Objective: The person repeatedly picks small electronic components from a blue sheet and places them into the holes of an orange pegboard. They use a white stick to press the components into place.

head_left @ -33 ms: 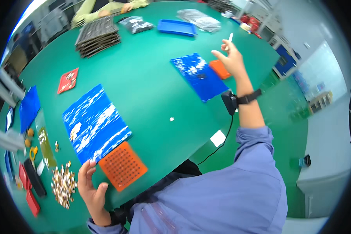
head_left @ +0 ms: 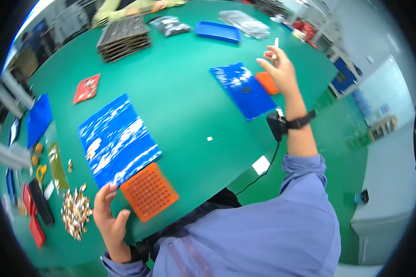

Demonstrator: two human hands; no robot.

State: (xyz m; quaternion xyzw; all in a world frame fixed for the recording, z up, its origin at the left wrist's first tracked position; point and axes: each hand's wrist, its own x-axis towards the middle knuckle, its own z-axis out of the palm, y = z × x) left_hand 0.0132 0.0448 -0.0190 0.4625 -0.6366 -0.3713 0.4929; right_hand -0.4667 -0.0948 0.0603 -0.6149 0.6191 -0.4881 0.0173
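Observation:
My left hand rests by the near left corner of an orange plate with rows of small holes. Its thumb and fingers are apart, with nothing between them. Just beyond the plate lies a shiny blue sheet with small pale pieces on its left side. Out at the right, my right hand is closed on a slim white pen-like stick, held upright. Below that hand are a smaller orange block and a second blue sheet bearing a small dark piece.
A pile of small white-and-gold parts lies left of my left hand. Farther out are a red tray, a stack of dark trays and a blue tray. A cable hangs from my right wrist. Another person's sleeves show at the far edge.
The whole view has shifted slightly, with the table's things now a little higher and farther right. Both hands keep nearly the same poses, and the stick stays in my right hand.

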